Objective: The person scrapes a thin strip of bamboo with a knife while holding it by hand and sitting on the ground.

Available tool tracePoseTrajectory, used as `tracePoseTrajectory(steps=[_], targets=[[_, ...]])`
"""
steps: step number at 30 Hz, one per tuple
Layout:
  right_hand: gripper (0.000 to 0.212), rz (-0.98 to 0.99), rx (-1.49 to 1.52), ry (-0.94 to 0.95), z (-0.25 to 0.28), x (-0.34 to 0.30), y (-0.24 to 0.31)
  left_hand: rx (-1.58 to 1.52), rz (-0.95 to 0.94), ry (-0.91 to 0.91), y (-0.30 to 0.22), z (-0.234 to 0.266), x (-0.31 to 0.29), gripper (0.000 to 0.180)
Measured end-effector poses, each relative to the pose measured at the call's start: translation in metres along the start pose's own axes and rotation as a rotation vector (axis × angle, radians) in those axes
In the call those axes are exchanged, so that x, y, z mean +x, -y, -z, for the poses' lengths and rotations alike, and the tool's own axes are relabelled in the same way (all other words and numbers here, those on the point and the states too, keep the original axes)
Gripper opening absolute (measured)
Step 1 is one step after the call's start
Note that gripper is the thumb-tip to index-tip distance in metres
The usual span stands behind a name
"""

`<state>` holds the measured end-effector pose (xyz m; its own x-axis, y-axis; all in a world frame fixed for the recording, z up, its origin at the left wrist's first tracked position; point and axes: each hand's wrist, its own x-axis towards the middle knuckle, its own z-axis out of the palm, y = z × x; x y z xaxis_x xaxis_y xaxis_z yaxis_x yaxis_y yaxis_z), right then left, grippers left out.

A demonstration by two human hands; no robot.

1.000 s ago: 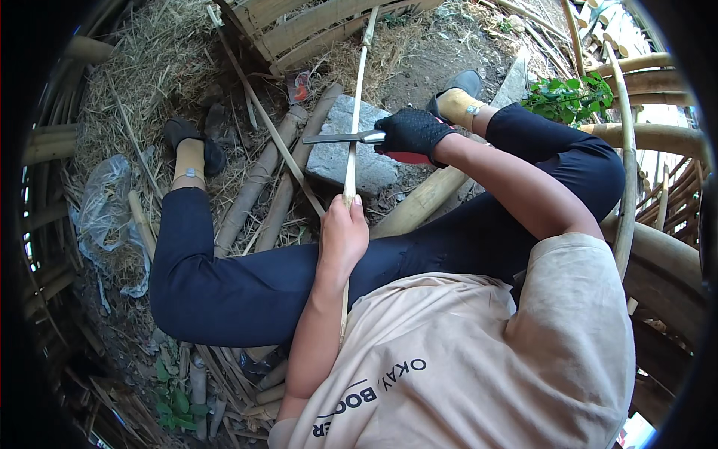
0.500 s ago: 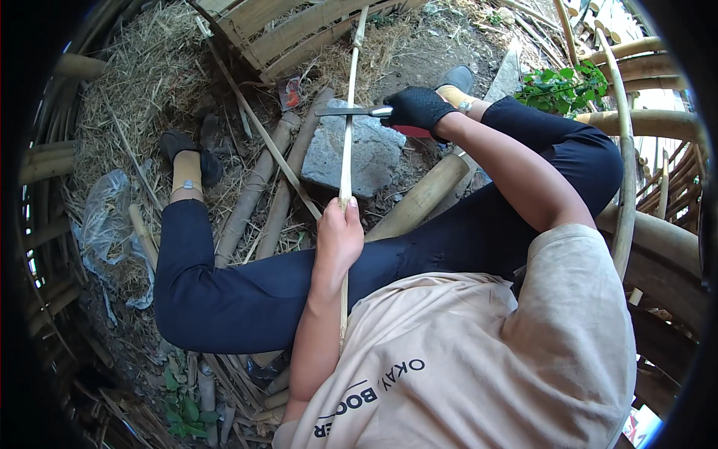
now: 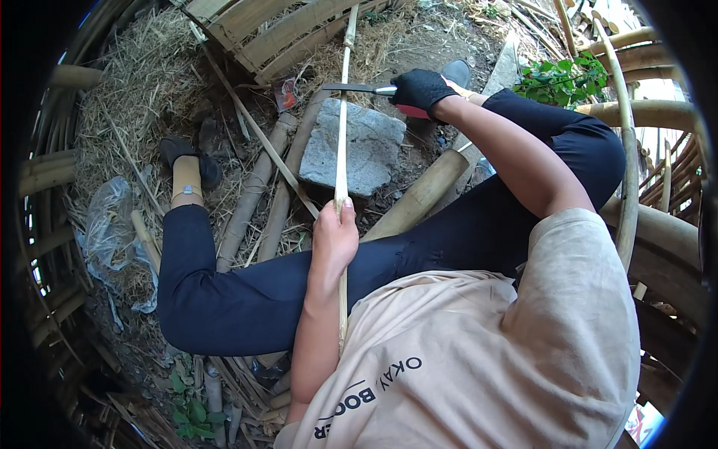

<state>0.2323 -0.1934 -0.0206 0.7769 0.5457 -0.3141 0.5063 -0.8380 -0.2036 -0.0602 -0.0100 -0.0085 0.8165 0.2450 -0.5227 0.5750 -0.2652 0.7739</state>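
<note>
A long pale bamboo strip (image 3: pixel 342 142) runs from the far slatted wood past my body, over the grey stone block (image 3: pixel 378 142). My left hand (image 3: pixel 334 238), bare, is wrapped round the strip over my thigh, thumb along it. In a black glove, my right hand (image 3: pixel 420 93) is closed on the handle of a knife (image 3: pixel 351 88). The knife's blade points left and lies across the strip near the block's far edge. Most of the handle is hidden in the glove.
A slatted bamboo frame (image 3: pixel 292 37) stands at the far side. Bamboo poles (image 3: pixel 250 194) lie left of the stone, and a thick bamboo piece (image 3: pixel 419 196) lies to its right. Clear plastic (image 3: pixel 108 224) and dry straw (image 3: pixel 149 82) are at left, a green plant (image 3: pixel 562 81) at far right.
My right hand has moved the knife away from me along the bamboo strip, toward its far end. My left hand keeps its hold and has barely moved.
</note>
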Motion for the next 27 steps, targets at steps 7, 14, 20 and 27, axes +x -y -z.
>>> tracePoseTrajectory(steps=[7, 14, 20, 27], targets=[[0.027, 0.151, -0.046, 0.076, -0.001, -0.012, 0.035, -0.263, 0.243, 0.129, -0.033, 0.009, -0.011, 0.031], [0.031, -0.126, -0.004, 0.021, 0.016, 0.018, -0.001, -0.401, 0.329, 0.163, -0.038, 0.017, -0.014, 0.032], [0.032, 0.274, 0.149, 0.174, -0.017, 0.007, 0.033, -0.142, 0.183, 0.037, -0.021, 0.007, -0.004, 0.035], [0.032, -0.154, -0.073, 0.090, 0.011, 0.035, -0.028, 0.060, 0.081, -0.031, -0.011, 0.003, 0.000, 0.039]])
